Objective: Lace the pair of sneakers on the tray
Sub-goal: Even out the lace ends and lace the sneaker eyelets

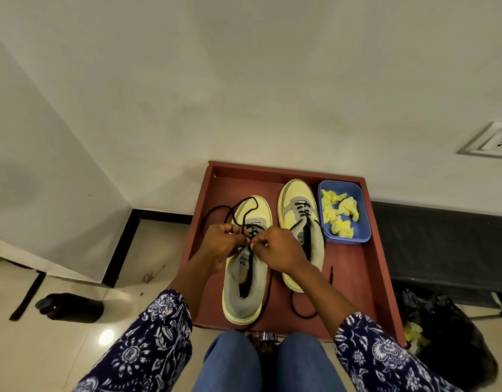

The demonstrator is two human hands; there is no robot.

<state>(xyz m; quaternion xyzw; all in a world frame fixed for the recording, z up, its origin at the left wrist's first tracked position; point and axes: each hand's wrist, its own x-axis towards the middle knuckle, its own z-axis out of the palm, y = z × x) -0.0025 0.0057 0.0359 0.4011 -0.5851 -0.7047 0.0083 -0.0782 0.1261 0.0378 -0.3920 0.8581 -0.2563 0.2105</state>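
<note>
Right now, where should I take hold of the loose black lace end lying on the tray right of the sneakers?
Pinch the loose black lace end at its stiff tip from above; it lies flat on the red-brown wooden tray, clear of the right yellow-grey sneaker.

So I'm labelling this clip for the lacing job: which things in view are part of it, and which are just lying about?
Part of the job:
- left sneaker, being laced
- its black lace
- right sneaker, partly laced
- left hand and right hand, both pinching the lace
- red tray

Lying about:
- blue tub of crumpled yellow paper
- wall socket
- black bag
</note>
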